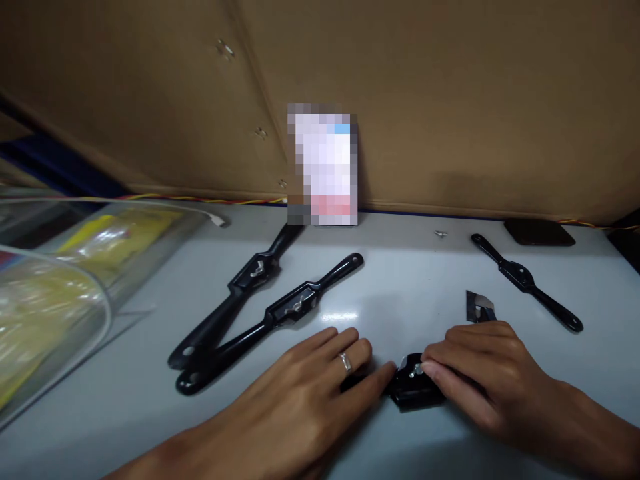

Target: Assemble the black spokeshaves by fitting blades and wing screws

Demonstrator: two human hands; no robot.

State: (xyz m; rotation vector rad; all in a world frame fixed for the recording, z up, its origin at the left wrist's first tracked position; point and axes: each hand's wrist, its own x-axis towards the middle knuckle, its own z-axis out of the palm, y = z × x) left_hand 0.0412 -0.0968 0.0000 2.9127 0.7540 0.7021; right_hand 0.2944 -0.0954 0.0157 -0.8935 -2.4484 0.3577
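Observation:
Low in the view, a black spokeshave lies on the table between my hands. My left hand, with a ring on one finger, curls over its left handle, most of which is hidden. My right hand is closed at the right part of the spokeshave's body, its thumb and fingertips pinched beside a small shiny screw. The far handle is covered by that hand. Just beyond my right knuckles sits a flat metal blade with a dark piece against it, partly hidden.
Two black spokeshaves with wing screws lie left of centre, handles crossing. Another black spokeshave body rests at the right, near a dark flat case. Small screws lie at the back. A plastic bin stands left; cardboard rises behind.

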